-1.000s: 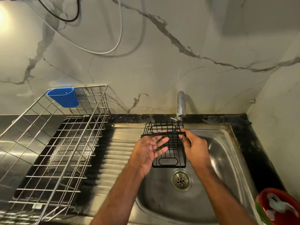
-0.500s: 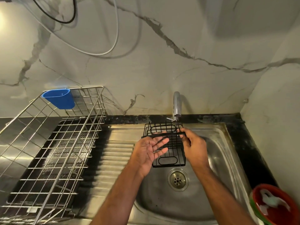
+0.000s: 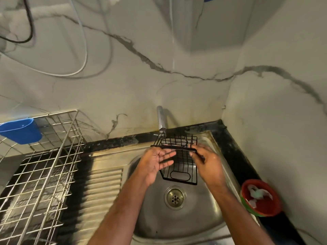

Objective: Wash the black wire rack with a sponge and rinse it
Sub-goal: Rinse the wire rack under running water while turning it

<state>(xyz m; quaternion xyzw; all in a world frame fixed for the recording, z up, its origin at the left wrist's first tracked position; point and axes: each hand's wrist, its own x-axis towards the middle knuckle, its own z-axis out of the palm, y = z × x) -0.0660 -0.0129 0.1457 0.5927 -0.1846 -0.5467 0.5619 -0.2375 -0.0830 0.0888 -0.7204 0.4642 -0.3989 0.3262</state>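
Observation:
A small black wire rack point(image 3: 182, 167) hangs over the steel sink point(image 3: 178, 216), just under the tap point(image 3: 161, 119). My left hand point(image 3: 155, 161) lies against its left side with palm up and fingers straight. My right hand point(image 3: 207, 161) grips the rack's right edge, thumb on its top bar. No water stream is visible from the tap. A sponge-like greenish piece point(image 3: 258, 194) lies in the red bowl point(image 3: 261, 198) at the right.
A large steel dish rack point(image 3: 40, 167) with a blue plastic cup point(image 3: 21, 129) stands on the ribbed drainboard point(image 3: 100, 188) at the left. The drain point(image 3: 175, 197) sits mid-basin. Marble walls close the back and right; cables point(image 3: 79, 50) hang on the back wall.
The view has swung, so the sink sits further right and lower. Both hands stay on the rack in much the same hold under the tap.

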